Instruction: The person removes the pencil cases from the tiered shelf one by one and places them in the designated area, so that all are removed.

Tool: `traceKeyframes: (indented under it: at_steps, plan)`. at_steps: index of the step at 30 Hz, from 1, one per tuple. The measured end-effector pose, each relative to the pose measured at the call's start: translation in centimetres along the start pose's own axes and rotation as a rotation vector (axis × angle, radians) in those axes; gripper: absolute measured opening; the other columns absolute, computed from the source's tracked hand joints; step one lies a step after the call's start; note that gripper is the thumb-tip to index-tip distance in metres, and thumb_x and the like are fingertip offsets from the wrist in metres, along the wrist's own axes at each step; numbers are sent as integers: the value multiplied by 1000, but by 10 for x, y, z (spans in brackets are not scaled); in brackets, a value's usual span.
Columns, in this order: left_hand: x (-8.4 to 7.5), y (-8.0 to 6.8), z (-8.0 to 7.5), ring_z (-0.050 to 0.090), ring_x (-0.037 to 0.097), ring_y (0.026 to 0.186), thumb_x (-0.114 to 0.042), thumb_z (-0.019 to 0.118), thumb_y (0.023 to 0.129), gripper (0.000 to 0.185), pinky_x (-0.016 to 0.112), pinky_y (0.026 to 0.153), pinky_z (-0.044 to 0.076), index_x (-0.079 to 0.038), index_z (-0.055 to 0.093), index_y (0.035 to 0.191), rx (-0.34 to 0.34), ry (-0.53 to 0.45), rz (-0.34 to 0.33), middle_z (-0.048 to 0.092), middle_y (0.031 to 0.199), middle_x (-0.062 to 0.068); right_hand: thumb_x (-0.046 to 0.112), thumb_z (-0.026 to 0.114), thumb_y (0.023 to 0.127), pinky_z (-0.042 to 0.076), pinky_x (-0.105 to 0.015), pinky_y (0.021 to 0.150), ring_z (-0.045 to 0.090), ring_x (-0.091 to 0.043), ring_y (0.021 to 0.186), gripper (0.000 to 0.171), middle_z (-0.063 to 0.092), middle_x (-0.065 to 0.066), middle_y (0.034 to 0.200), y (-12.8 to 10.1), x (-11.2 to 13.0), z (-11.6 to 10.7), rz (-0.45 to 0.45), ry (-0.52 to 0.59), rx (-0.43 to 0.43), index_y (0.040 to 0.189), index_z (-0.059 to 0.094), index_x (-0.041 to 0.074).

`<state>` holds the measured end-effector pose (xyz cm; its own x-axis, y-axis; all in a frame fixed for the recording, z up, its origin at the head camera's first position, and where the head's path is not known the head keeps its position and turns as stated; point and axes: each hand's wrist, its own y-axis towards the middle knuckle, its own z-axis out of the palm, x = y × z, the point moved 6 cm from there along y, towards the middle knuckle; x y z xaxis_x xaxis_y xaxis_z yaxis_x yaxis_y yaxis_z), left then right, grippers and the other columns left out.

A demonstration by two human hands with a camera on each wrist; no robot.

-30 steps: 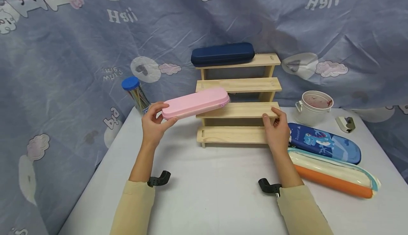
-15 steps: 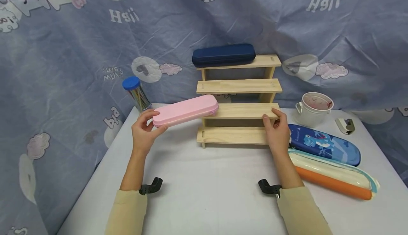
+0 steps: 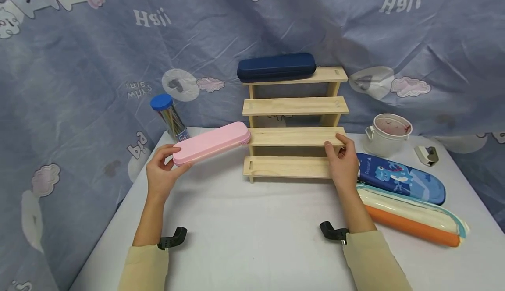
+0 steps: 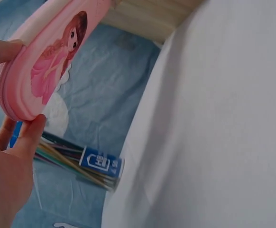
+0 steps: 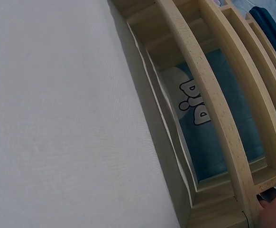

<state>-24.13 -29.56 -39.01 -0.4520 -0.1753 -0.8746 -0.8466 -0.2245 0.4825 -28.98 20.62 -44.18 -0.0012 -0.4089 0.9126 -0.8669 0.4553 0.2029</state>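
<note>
My left hand (image 3: pixel 161 173) pinches the left end of a pink pencil case (image 3: pixel 213 142), thumb below and fingers above. The case is held in the air, its right end beside the left end of a wooden stepped shelf rack (image 3: pixel 292 167). In the left wrist view, a cartoon girl and a zip show on the pencil case (image 4: pixel 57 61). My right hand (image 3: pixel 344 165) grips the right end of the rack's second tier from the bottom. A dark blue case (image 3: pixel 276 66) lies on the top tier. The right wrist view shows the rack (image 5: pixel 218 109) from its front, with the hand at the edge.
A blue-lidded clear tube of thin sticks (image 3: pixel 170 118) stands at the back left. Right of the rack are a white bucket (image 3: pixel 388 133), a small white-and-dark object (image 3: pixel 427 155), a blue dinosaur pencil case (image 3: pixel 402 179) and a cream-and-orange case (image 3: pixel 414 216). Patterned cloth (image 3: pixel 205 28) hangs behind.
The left hand has carried the pink pencil case left and down, from in front of the tiers to the rack's left side. The right hand has stayed on the rack.
</note>
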Motion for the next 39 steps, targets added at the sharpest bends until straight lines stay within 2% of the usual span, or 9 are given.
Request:
traceKeyframes:
  at_steps: [6, 13, 18, 22, 26, 35, 39]
  plan:
    - [-8, -9, -11, 51, 27, 110, 4, 85, 67, 49, 26, 91, 49, 10, 64, 112, -32, 80, -30, 52, 125, 21, 56, 57, 89, 39, -37, 83, 47, -23, 102, 56, 55, -9, 120, 0, 0, 0, 18, -4, 9, 139, 48, 31]
    - [3, -13, -27, 49, 26, 110, 9, 83, 66, 50, 26, 92, 49, 15, 61, 111, -84, 84, -95, 50, 124, 24, 56, 58, 89, 38, -36, 82, 48, -23, 101, 57, 56, -9, 119, 0, 0, 1, 7, -2, 8, 139, 49, 29]
    - [25, -12, -41, 47, 21, 111, 4, 87, 64, 49, 26, 94, 48, 10, 66, 108, -102, 191, -151, 52, 122, 16, 56, 57, 89, 40, -38, 86, 48, -24, 104, 57, 55, -9, 122, 0, -1, 2, 19, -4, 14, 139, 48, 31]
    - [51, -11, -52, 46, 20, 114, -4, 90, 63, 51, 32, 97, 46, 4, 68, 108, -109, 238, -196, 53, 122, 10, 56, 57, 89, 40, -39, 85, 48, -24, 104, 56, 55, -10, 120, 0, -1, 2, 17, -10, 7, 139, 48, 31]
    - [69, -11, -58, 45, 21, 116, -10, 91, 63, 52, 37, 100, 44, 1, 69, 109, -127, 277, -245, 52, 124, 6, 56, 57, 89, 39, -39, 85, 48, -24, 103, 56, 55, -11, 119, -1, 0, 2, 13, -8, 6, 139, 48, 31]
    - [87, -8, -67, 47, 22, 117, -15, 94, 60, 55, 38, 100, 43, 1, 70, 107, -142, 338, -271, 53, 123, 7, 56, 56, 90, 39, -41, 86, 47, -25, 103, 57, 55, -11, 122, 0, -1, 3, 2, -9, 5, 139, 47, 30]
    - [96, -7, -71, 46, 22, 117, -16, 94, 61, 55, 36, 100, 43, 1, 70, 107, -146, 363, -284, 53, 124, 6, 56, 56, 90, 40, -42, 89, 48, -25, 105, 58, 55, -10, 129, 0, -1, 3, -19, -13, 4, 140, 47, 28]
